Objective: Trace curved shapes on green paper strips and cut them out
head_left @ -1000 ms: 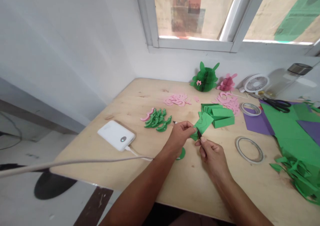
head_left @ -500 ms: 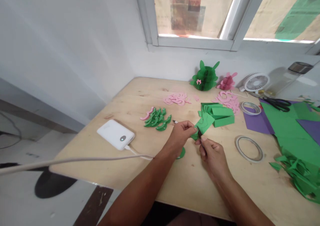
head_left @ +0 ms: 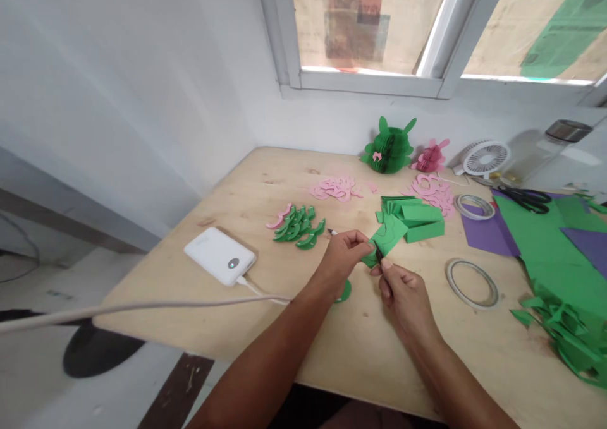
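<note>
The pale wooden table takes up most of the view, its far edge against the wall. Large green sheets cover its right end, overlapping a purple sheet, with a tangle of green scraps lying on their near side. Smaller are a white power bank at the left, a clear bottle, a green honeycomb figure and a white fan along the back. The left hand pinches a green card marked with a curved line; this card is above the table's middle, just in front of a folded green stack. The right hand, fingers closed, pinches a slim dark tool whose tip meets the card's near part; whether its blades are parted is too small to tell. Compared with 0.5 s ago, the whole view sits marginally lower, while the 2 hands and the card match their earlier places almost exactly. Smaller again are green curved pieces in a cluster left of the hands, also unmoved.
</note>
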Tool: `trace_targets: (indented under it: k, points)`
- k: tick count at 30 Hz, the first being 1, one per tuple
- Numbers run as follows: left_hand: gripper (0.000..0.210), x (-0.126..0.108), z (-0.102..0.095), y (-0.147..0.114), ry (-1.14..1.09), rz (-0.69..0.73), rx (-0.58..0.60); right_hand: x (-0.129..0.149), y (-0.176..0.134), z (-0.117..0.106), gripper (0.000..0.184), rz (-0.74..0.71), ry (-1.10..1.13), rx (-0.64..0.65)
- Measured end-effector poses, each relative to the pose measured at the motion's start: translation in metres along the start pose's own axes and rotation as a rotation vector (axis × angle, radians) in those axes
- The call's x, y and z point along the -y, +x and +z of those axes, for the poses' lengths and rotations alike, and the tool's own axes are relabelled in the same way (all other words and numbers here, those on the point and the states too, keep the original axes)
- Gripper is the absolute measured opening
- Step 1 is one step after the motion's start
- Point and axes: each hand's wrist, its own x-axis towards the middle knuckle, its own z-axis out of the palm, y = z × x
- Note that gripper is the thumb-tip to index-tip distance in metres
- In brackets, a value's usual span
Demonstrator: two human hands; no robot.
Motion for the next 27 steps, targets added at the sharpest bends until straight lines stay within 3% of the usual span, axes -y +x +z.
trace_targets:
  k: [9,27]
  points:
    - [0.021,-0.0098,0.0050,-0.0095,-0.008,-0.021,-0.013,0.0017,-0.0009,-0.0001,0.049,-0.009,-0.010,-0.008]
    - [0.019,-0.0075,0.0030,-0.0069,0.006,-0.009,-0.029,0.0000,-0.0012,-0.0001,0.049,0.012,-0.020,-0.003]
